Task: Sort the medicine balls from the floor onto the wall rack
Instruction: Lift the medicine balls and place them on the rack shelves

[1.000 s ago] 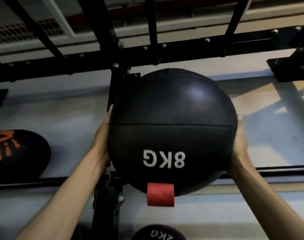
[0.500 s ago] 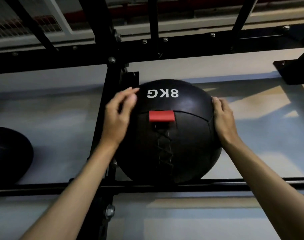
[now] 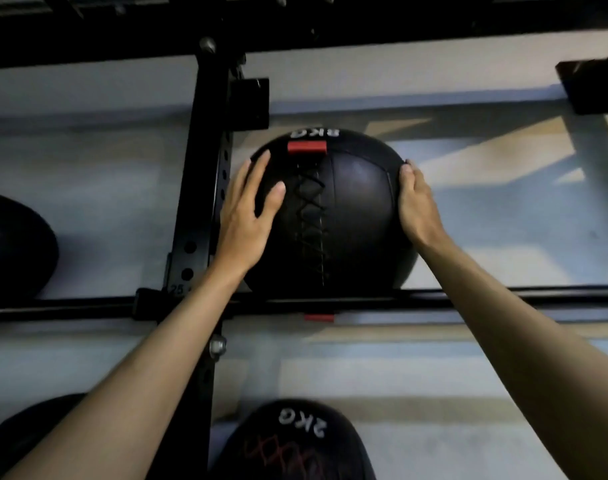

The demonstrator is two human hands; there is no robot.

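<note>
A black 8KG medicine ball with a red tab and black lacing sits on the horizontal rail of the black wall rack, just right of the rack's upright post. My left hand lies flat on the ball's left front, fingers straight. On the ball's right side, my right hand presses with its palm, fingers reaching round the edge.
A 2KG black ball sits on the level below. Another black ball rests at the far left on the same rail, and a dark ball shows at the bottom left. A black bracket juts from the wall at upper right.
The 8KG ball went from held up in front of me onto the rack rail and rolled, so its label faces up and away. My left hand settled flat on it.
</note>
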